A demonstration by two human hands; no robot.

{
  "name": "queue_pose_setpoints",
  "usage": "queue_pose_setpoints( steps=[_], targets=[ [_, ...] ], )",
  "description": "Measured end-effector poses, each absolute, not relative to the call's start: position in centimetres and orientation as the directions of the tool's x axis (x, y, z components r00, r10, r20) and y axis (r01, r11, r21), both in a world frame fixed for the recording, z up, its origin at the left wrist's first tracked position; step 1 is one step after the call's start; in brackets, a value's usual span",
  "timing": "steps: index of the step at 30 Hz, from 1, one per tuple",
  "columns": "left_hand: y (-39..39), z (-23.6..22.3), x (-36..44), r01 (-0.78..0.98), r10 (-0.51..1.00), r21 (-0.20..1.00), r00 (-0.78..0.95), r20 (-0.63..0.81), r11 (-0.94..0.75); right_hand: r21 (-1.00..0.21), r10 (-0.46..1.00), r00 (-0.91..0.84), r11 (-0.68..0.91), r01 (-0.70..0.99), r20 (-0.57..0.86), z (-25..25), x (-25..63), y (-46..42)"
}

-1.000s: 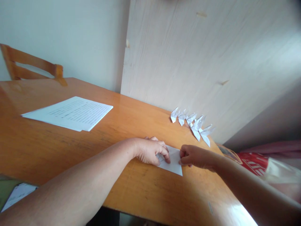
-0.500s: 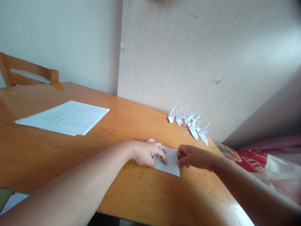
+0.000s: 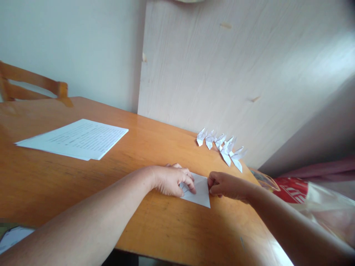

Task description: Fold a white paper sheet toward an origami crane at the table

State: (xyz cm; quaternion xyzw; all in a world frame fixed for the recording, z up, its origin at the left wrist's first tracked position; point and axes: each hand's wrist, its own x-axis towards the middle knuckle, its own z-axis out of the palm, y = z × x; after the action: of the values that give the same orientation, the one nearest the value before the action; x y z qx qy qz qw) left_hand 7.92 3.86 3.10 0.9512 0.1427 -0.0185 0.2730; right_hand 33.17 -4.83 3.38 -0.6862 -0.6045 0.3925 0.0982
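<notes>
- Through the head view I see my left hand (image 3: 173, 181) with fingers bent and parted, its fingertips resting on a small white paper (image 3: 201, 192); I read it as pressing, not gripping.
- My right hand (image 3: 223, 185) is curled, thumb and forefinger at the paper's right edge. Whether they pinch that edge or only touch it, I cannot tell.
- The paper lies flat on the wooden table (image 3: 155, 225), between my hands and partly under the left one.
- If the left fingertips press too lightly, I judge a tug from the right could skew the sheet on the smooth tabletop.
- Uneven pressure from the right thumb could leave a crooked crease or crumple that edge.
- Just beyond my right hand stands a row of folded paper figures (image 3: 227, 150); a careless forward sweep of the knuckles could topple them.
- The printed sheets (image 3: 83, 138) lie well left of both hands, at little risk.
</notes>
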Motion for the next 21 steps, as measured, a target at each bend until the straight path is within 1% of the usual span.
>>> queue_pose_setpoints(
  steps=[6,11,13,18,21],
  targets=[
    [3.7,2.9,7.9,0.275,0.276,0.534,0.958,-0.080,-0.799,-0.621,0.903,0.011,-0.304,0.722,-0.430,3.1,32.5,-4.9],
    [3.6,2.9,7.8,0.266,0.283,0.554,0.957,-0.056,-0.789,-0.517,0.921,0.083,-0.286,0.807,-0.381,2.5,31.8,-4.2],
    [3.6,2.9,7.8,0.260,0.285,0.564,0.957,-0.045,-0.783,-0.495,0.927,0.093,-0.277,0.823,-0.365,2.3,31.8,-4.0],
    [3.5,2.7,7.7,0.246,0.297,0.586,0.955,-0.009,-0.772,-0.520,0.922,0.067,-0.274,0.809,-0.382,2.3,32.0,-3.9],
    [3.3,2.9,7.7,0.257,0.311,0.586,0.950,-0.008,-0.769,-0.565,0.932,0.056,-0.265,0.781,-0.359,2.3,32.1,-4.0]
  ],
)
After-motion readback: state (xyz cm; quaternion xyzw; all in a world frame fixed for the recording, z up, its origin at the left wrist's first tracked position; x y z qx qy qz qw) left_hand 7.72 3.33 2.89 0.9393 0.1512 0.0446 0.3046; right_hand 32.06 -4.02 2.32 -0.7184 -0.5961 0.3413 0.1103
